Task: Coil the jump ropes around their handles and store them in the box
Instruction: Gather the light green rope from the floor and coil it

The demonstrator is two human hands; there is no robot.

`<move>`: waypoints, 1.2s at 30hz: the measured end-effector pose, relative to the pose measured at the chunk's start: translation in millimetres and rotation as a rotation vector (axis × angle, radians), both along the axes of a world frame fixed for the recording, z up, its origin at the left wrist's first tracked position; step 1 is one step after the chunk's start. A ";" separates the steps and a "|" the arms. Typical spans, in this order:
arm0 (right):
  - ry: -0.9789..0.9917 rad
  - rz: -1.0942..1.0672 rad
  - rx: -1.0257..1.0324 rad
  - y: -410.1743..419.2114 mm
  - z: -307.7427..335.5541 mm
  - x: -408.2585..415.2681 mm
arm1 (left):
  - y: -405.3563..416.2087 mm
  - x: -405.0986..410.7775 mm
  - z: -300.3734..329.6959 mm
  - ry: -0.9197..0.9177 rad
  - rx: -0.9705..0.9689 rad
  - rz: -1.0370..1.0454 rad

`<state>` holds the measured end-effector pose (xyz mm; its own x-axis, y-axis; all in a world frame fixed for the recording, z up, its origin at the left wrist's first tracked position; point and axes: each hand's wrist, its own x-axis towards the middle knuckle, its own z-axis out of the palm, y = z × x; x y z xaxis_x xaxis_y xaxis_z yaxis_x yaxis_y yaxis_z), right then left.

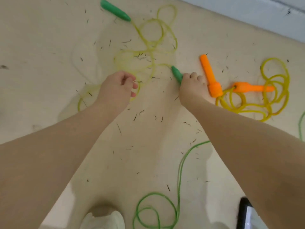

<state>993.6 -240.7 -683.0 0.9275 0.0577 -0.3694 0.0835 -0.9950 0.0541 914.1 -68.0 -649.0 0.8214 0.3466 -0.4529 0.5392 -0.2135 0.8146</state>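
A pale yellow-green rope (153, 47) lies in loose tangled loops on the cream floor. One of its green handles (115, 10) rests at the top. My right hand (193, 85) grips the other green handle (176, 74) low on the floor. My left hand (117, 86) has its fingers curled over a strand of this rope near its lower loops; whether it pinches the strand is unclear. A second, darker yellow rope (270, 96) with two orange handles (210, 75) lies coiled at the right, just beside my right hand.
A bright green rope (179, 179) loops across the floor at the bottom and right edge. Small dark bits of debris litter the floor. A white shoe (102, 220) shows at the bottom. A dark-framed object (244, 214) sits bottom right. A pale wall (247, 14) runs along the top right.
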 end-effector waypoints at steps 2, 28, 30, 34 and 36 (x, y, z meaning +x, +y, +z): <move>0.033 0.001 0.071 6.4 0.2 -4.8 | 1.7 -3.1 1.2 0.004 -0.013 0.003; 0.247 -0.224 1.132 -109.4 637.8 -186.9 | -117.8 -110.0 685.4 -0.169 -0.071 -0.663; 0.280 -0.076 1.147 -114.3 677.2 -194.5 | -127.7 -129.4 730.8 -0.242 -0.102 -0.712; 0.360 -0.135 1.127 -117.9 734.1 -211.3 | -139.1 -156.7 799.5 -0.478 -0.244 -0.492; 0.384 -0.172 0.990 -129.6 741.3 -221.3 | -133.5 -164.4 819.5 -0.614 -0.257 -0.317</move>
<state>772.3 -370.3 58.3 0.7837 0.3709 -0.4982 -0.2219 -0.5819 -0.7824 749.7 -201.5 170.5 0.9963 -0.0043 0.0861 -0.0862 -0.0451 0.9953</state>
